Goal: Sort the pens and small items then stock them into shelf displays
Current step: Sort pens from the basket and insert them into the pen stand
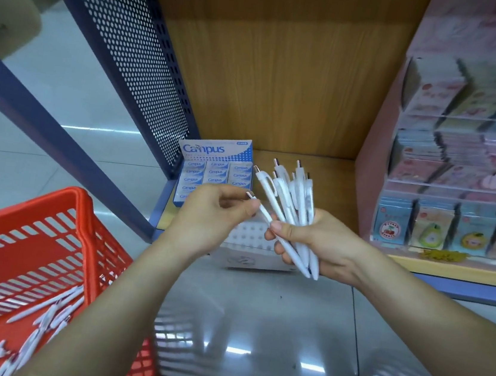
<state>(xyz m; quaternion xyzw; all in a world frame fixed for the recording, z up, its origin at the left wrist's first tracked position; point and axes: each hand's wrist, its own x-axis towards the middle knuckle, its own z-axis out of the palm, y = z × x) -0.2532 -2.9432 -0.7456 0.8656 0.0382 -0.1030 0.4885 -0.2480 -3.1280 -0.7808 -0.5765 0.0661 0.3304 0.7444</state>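
The red basket at lower left holds loose pens; the right hand curls round a fanned bundle of white pens, likely light, stiff, slick, best gripped mid-barrel; the left hand pinches one pen's clicker end.

I see a low wooden shelf with a blue front edge, set just above the glossy grey floor. At the back left of its board stands an open blue-and-white Campus box, filled with small packs. A pink display rack stands on the right side, and a small yellow thing lies at its foot. A white dotted box sits at the shelf's front edge; I cannot tell whether it rests on board or floor. A red basket stands on the floor at left.
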